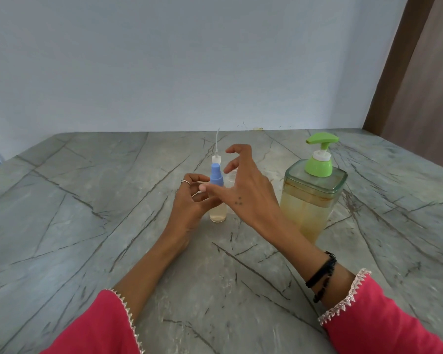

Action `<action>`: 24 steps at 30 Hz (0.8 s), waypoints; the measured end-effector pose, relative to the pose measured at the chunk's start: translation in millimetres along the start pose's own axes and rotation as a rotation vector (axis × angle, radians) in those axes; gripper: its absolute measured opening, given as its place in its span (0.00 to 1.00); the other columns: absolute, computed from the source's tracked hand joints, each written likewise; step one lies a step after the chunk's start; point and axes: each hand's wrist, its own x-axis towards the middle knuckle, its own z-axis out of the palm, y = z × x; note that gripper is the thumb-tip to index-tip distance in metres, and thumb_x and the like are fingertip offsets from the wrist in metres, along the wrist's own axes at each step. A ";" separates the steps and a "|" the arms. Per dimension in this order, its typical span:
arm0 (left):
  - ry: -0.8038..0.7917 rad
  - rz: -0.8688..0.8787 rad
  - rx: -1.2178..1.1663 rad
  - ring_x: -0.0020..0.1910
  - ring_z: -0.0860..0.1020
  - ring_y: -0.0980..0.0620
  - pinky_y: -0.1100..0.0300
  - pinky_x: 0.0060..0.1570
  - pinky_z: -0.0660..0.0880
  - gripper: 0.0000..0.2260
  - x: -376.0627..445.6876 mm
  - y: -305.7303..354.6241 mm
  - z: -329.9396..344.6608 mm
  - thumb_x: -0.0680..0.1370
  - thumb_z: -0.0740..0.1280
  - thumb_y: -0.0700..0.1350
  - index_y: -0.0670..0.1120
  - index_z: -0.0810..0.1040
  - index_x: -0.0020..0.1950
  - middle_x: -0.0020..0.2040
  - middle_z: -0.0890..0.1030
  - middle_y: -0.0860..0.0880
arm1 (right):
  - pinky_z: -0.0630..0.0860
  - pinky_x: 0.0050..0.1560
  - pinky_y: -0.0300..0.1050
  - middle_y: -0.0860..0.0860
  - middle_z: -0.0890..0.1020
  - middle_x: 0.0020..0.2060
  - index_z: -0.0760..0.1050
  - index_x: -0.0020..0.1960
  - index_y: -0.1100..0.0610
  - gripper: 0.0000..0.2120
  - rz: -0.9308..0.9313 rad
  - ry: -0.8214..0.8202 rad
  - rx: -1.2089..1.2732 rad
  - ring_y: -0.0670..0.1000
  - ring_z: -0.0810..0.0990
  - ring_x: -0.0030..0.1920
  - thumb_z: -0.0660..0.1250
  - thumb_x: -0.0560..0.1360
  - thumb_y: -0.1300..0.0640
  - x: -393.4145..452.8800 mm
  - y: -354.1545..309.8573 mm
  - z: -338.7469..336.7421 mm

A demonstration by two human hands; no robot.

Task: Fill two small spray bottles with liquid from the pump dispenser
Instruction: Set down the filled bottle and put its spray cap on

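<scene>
Two hands meet over a grey stone-look table (pixel 87 226) crossed by dark veins. Your left hand (pixel 189 205) curls its fingers round a small clear spray bottle (pixel 218 213), a slim cylinder standing upright on the slab with pale yellowish liquid in its lower part and a smooth blue tapered cap (pixel 216 175) on top. Your right hand (pixel 248 190) hovers just beside and above that bottle, fingers spread and bent like a claw, gripping nothing, though its thumb reaches across the bottle's front towards the left fingers. Behind the blue cap lies a white sprayer head (pixel 216 155) with a thin, curved translucent tube pointing away from you; you cannot tell what it rests on. A second clear bottle mouth (pixel 231 177) peeks out behind your right hand, mostly hidden. To your right stands the pump dispenser (pixel 315 198), a squarish translucent green-tinted jar holding cloudy amber liquid, topped by a glossy lime-green collar and spout. Pink sleeves (pixel 100 325) with silvery zigzag trim cover both forearms, and black threads (pixel 322 274) wrap your right wrist.
</scene>
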 end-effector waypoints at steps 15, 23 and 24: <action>-0.012 0.001 0.036 0.39 0.81 0.64 0.74 0.36 0.73 0.19 -0.2 4.6 2.2 0.68 0.74 0.37 0.44 0.70 0.55 0.47 0.80 0.50 | 0.77 0.39 0.44 0.45 0.77 0.55 0.54 0.68 0.47 0.28 -0.029 0.005 0.061 0.45 0.77 0.33 0.66 0.74 0.57 -4.3 4.3 -4.3; -0.013 0.034 0.079 0.41 0.80 0.64 0.70 0.42 0.76 0.19 1.0 1.1 1.4 0.70 0.73 0.38 0.44 0.69 0.56 0.47 0.79 0.51 | 0.74 0.36 0.38 0.45 0.76 0.43 0.58 0.63 0.49 0.31 0.072 -0.007 0.114 0.49 0.79 0.39 0.75 0.70 0.52 6.2 8.4 5.1; -0.013 0.042 0.087 0.41 0.80 0.66 0.72 0.41 0.76 0.19 0.6 0.8 1.3 0.70 0.72 0.37 0.43 0.69 0.56 0.47 0.79 0.51 | 0.71 0.36 0.36 0.45 0.75 0.45 0.57 0.64 0.48 0.32 0.078 -0.013 0.101 0.48 0.78 0.41 0.75 0.69 0.50 5.8 8.3 4.9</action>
